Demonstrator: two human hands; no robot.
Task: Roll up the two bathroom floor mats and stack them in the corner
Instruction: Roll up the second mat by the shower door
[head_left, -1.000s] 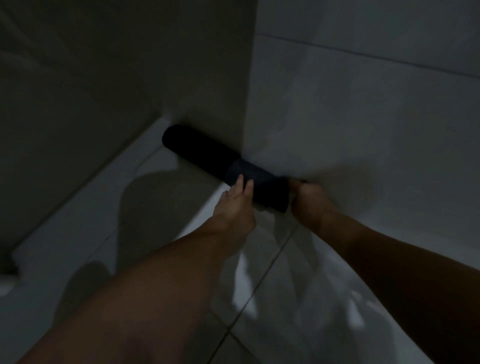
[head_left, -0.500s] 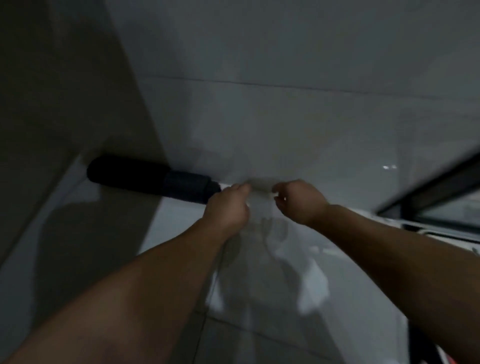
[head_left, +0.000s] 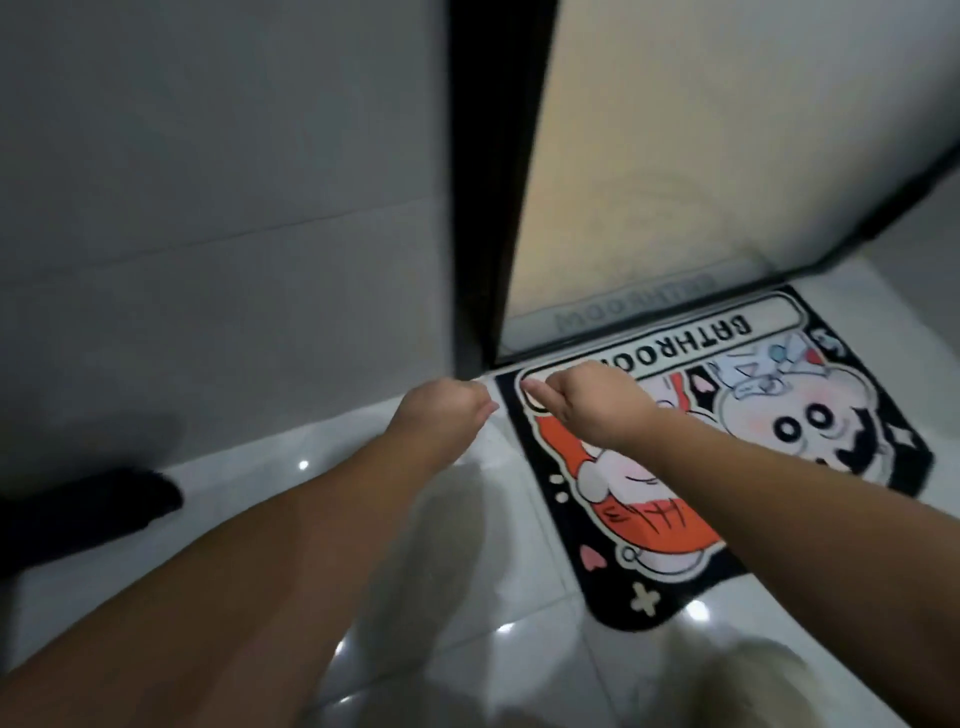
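A black mat (head_left: 737, 467) with a cartoon print and the word BATHROOM lies flat on the white floor in front of a door. My right hand (head_left: 597, 405) hovers over its near left corner, fingers loosely curled, holding nothing. My left hand (head_left: 441, 415) is just left of the mat's edge above bare tile, fingers curled and empty. A dark rolled mat (head_left: 88, 514) lies on the floor against the wall at the far left, only partly in view.
A black-framed door with a frosted pane (head_left: 675, 156) stands behind the flat mat. A grey tiled wall (head_left: 234, 208) runs along the left. Glossy white floor tiles (head_left: 493, 623) spread below my arms. A pale blurred shape (head_left: 727, 686) sits at the bottom edge.
Both hands let go of the dark roll by the wall. The view swung right, and my hands now hover at the printed mat by the door.
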